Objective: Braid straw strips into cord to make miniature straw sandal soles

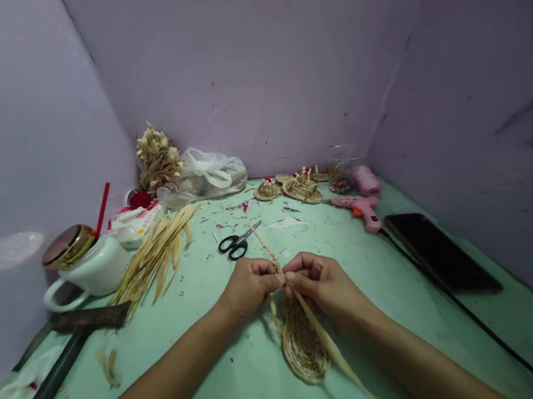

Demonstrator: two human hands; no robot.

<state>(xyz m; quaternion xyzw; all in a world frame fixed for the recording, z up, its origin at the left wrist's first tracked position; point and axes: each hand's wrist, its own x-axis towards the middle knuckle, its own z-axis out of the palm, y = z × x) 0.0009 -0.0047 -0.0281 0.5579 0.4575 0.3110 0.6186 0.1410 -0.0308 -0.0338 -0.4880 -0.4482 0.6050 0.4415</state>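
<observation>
My left hand (255, 286) and my right hand (321, 285) meet near the table's middle, both pinching a thin twisted cord (264, 243) of dried plant fibre. The cord runs away from me toward a small red bit at its far end. From under my right fingers a loose pale fibre strip (339, 358) trails toward me. Below the hands lies a coiled, woven oval piece (306, 348), shaped like a small sole; its upper end is partly hidden by my fingers. Black-handled scissors (237, 242) rest just beyond my left hand, blades partly apart.
Dried fibre strips (157, 247), a white mug (100, 266) and a hammer (88, 320) lie at left. Woven pieces (301, 187) and a plastic bag (211, 171) sit at the back. A pink glue gun (361, 208), its cable and a phone (439, 253) are at right.
</observation>
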